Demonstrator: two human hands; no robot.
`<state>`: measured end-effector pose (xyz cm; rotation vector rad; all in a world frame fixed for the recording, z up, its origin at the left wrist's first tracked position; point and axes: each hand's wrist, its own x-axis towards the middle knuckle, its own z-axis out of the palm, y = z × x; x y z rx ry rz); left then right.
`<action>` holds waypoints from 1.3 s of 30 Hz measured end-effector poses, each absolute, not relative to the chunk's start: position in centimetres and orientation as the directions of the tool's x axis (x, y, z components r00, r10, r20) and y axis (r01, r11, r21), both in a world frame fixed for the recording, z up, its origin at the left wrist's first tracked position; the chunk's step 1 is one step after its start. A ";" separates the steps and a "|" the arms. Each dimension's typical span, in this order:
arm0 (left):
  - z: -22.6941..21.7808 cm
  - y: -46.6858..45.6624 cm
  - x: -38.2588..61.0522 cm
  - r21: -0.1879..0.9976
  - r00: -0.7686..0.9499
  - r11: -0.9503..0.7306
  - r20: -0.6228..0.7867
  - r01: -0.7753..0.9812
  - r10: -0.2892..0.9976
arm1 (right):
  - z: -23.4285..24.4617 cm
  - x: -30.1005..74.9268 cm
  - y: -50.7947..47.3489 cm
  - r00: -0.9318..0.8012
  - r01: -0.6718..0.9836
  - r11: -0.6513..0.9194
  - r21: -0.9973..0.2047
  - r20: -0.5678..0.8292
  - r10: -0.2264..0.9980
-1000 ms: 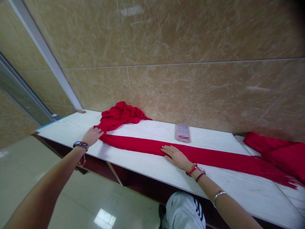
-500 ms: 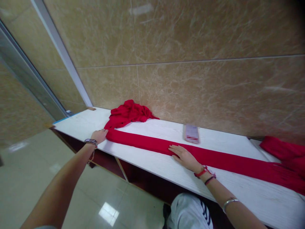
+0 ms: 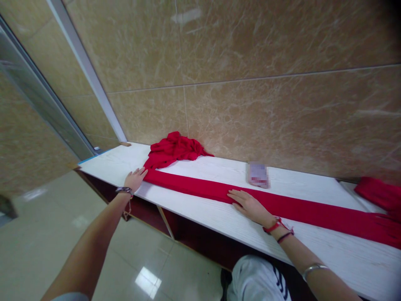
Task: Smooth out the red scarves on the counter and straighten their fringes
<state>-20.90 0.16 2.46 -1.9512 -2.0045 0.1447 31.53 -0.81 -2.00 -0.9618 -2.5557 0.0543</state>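
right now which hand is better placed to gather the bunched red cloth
Likely the left hand: it's beside the bunched red cloth, while the right hand rests on the flat red strip.

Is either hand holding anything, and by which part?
The right hand lies on the flat scarf, holding nothing; the left hand touches its left end, whether it grips is unclear.

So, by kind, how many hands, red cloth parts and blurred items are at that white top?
Hands: 2 (left hand, right hand)
Red cloth parts: 3 (flat strip, crumpled heap, far-right piece; whether joined is unclear)
Blurred item: 1
Total: 6
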 end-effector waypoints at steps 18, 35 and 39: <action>-0.7 0.9 -3.8 -0.004 0.285 -0.286 0.068 0.958 0.956 | -1.8 31.5 -1.1 -0.698 0.645 0.759 -0.089 0.336 0.633; -1.1 0.4 -4.0 -0.047 0.235 -0.231 0.179 0.972 0.955 | 0.4 14.1 0.8 -0.619 0.739 0.657 -0.151 0.233 0.750; -1.1 0.5 -4.1 -0.042 0.238 -0.234 0.184 0.971 0.954 | -0.7 17.9 0.4 -0.613 0.752 0.650 -0.109 0.247 0.751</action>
